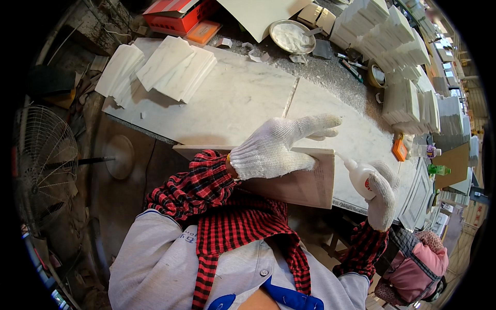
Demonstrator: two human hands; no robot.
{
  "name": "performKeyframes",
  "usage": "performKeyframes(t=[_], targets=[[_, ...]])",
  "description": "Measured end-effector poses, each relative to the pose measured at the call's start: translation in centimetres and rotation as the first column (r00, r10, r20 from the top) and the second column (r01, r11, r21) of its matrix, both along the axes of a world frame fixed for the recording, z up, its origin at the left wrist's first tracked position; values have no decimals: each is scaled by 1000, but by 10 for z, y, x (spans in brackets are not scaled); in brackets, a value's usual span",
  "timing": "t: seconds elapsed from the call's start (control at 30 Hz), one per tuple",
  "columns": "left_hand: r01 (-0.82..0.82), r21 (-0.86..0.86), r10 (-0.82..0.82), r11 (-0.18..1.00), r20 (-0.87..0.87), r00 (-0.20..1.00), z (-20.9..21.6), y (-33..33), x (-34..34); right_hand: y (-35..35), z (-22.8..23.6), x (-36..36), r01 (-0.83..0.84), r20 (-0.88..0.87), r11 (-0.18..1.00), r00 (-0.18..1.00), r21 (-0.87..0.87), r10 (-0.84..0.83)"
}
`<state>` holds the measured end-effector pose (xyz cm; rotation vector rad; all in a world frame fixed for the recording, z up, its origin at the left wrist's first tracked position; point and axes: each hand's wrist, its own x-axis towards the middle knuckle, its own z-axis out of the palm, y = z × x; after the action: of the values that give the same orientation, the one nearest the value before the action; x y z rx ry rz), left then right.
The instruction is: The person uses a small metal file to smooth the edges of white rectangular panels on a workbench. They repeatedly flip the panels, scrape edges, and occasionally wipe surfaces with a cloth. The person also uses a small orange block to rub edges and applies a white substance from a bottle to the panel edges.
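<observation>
Presently: pale slab (310, 187) at bench (243, 98) edge, long axis left-right, under left hand (276, 147), thumb and fingers apart — white bottle (360, 181) clamped in right hand (383, 200), nozzle (350, 164) toward slab's right end.

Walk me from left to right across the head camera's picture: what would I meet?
Wire fan cage → leaning white slabs at the upper left → gloved left hand → white squeeze bottle → gloved right hand holding it → green bottle.
</observation>
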<state>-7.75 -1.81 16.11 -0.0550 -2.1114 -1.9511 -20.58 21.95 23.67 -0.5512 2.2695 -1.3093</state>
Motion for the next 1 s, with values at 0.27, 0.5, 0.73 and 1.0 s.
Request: performKeyframes(t=[0.27, 0.5, 0.73, 1.0], targets=[[20, 33, -21, 999, 11, 1000, -1, -1, -1, 5, -5, -4, -7, -35, 1000, 999, 12, 7], [-12, -27, 10, 1000, -62, 998, -2, -2, 0, 5, -6, -4, 5, -88, 1000, 996, -5, -5], [-39, -44, 38, 998, -34, 999, 0, -2, 1, 4, -5, -5, -15, -79, 1000, 997, 1, 15], [-50, -73, 52, 996, 25, 998, 3, -1, 2, 7, -2, -6, -22, -27, 1000, 999, 17, 22]])
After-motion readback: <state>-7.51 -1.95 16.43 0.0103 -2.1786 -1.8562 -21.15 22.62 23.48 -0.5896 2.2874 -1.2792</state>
